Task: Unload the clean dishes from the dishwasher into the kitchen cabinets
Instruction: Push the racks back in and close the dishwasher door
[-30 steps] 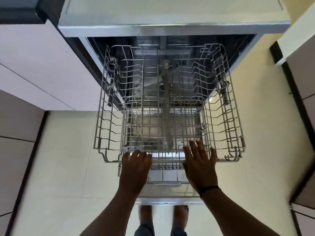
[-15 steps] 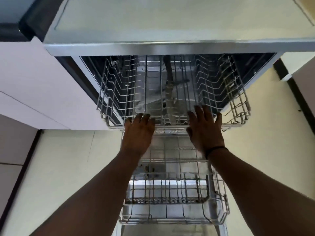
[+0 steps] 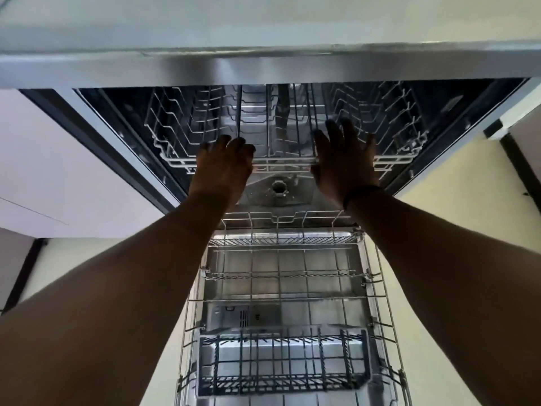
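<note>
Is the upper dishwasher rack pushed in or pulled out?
Almost fully in: the upper rack sits inside the tub under the counter, both hands at its front rail.

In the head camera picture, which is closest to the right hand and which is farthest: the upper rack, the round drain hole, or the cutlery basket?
From the right hand:
1. Upper rack, right under the palm at its front rail.
2. Round drain hole, just left of and below the hand, on the tub floor.
3. Cutlery basket, far down at the near end of the pulled-out lower rack.

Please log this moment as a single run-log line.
both hands flat on upper rack front | lower rack out | no dishes visible
</note>
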